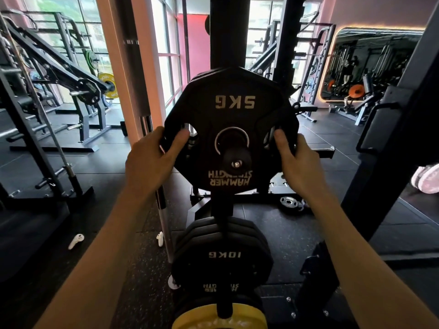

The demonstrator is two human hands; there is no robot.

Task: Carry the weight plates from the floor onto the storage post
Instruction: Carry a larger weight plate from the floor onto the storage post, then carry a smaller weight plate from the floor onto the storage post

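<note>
A black 5 kg weight plate point(234, 103) hangs upside down on the storage post point(235, 160), whose round end cap pokes out through the plate's centre hole. More black plates sit behind it on the same post. My left hand point(152, 155) grips the plate's left rim, thumb through the left grip slot. My right hand point(298, 157) grips the right rim the same way. Lower on the rack hang black 10 kg plates point(221, 255) and a yellow plate point(209, 317). A small silver-hubbed plate point(291, 204) lies on the floor behind the rack.
The rack's black upright point(228, 29) rises behind the plates. A chrome barbell point(164, 214) stands just left of the rack. Two white objects point(76, 241) lie on the rubber floor at left. A black frame point(389, 138) stands at right, gym machines at far left.
</note>
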